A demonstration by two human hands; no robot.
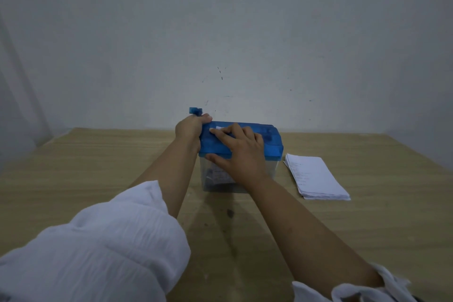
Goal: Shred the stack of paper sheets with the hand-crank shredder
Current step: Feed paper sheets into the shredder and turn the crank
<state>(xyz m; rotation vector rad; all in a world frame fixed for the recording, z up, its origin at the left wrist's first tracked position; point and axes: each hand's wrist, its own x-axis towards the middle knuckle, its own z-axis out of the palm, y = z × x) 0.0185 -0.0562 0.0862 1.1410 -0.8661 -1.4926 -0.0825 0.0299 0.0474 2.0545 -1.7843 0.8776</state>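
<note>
Wooden bench (98,167): one blue-lidded clear plastic hand-crank shredder (272,144) by its far edge, one stack of white paper sheets (316,176) just right of it.
Light plastic box, likely to slide under cranking — pin it by the lid. Right hand (235,149) lies spread flat there, fingertips on one white sheet end (219,128) at the slot; left hand (191,129) curls round the single blue crank (195,111) at the left end. Thin, floppy paper — feed it edge-first.

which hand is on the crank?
The left hand: its fingers curl round the blue crank at the shredder's left end. The right hand instead rests on the blue lid, fingers straight.
</note>
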